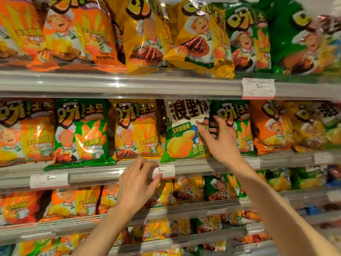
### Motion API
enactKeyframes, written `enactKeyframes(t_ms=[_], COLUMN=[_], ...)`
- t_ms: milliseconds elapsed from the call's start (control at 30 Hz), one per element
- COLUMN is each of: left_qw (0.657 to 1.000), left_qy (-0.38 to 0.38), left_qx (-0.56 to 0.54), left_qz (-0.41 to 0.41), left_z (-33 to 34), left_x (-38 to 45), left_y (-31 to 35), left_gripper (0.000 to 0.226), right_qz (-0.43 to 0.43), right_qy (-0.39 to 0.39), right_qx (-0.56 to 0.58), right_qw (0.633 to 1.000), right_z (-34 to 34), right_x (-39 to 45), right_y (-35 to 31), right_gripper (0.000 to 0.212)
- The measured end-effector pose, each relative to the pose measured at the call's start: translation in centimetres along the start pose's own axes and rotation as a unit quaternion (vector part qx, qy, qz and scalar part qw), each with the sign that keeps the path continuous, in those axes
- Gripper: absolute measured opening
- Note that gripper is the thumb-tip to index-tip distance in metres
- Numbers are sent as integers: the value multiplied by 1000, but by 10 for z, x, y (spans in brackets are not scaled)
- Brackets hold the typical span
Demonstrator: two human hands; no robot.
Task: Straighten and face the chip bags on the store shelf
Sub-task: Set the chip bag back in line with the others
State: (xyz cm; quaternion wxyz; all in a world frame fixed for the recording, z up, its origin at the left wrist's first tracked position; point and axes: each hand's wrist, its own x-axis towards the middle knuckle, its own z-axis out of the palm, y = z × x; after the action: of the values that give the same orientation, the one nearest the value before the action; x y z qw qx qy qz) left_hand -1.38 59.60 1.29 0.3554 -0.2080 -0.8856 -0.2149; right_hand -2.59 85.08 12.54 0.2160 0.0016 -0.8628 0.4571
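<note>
Right hand (220,140): reached up to the middle shelf, fingers spread loosely, fingertips at the seam between the white-and-green bag and the green bag to its right; whether it pinched either edge could not be told.
Left hand (137,179): lower, fingers curled loosely and holding nothing, thumb tip touching the price tag (164,171) on the shelf rail.
White-and-green bag (186,130): stood upright on the middle shelf (103,175), front outward, its right edge partly behind the right hand.
Green bag (238,126): just beside the white-and-green one, upright, its left part covered by the hand.
Yellow bag (136,129): left of the white-and-green bag, upright and facing out.
Green bag further left (81,132): leaned forward a little, its bottom seam hanging over the shelf lip.
Top shelf (129,84): carried orange, yellow and green bags, several tilted and overlapping.
Lower shelves: more rows of the same bags, blurred.
</note>
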Motion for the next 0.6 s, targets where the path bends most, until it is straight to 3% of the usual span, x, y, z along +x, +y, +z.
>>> enactKeyframes(t_ms=[67,167,333,467,600], left_qw=[1000,1000,1000,999,999], left_qy=[6,0,-11,-20,-28], left_qx=[3,3,-9,-18,-21], left_qz=[-4,-8,-21,-26,-31], left_z=[0,-1,-1,-2,-3], left_x=[1,0,1,2,3], left_y=[2,3,3,3,2], left_gripper=[26,27,26,27,27], right_qz=[58,107,78,60,64], right_qy=[-50,-65,-43,-15,6], right_qx=[69,115,91,107,98], right_qw=[995,985,992,992,993], right_z=[6,14,18,20,34], right_x=[12,25,30,36,34], right_y=[-3,-5,-2,-4,5], right_gripper=[77,92,84,55,71])
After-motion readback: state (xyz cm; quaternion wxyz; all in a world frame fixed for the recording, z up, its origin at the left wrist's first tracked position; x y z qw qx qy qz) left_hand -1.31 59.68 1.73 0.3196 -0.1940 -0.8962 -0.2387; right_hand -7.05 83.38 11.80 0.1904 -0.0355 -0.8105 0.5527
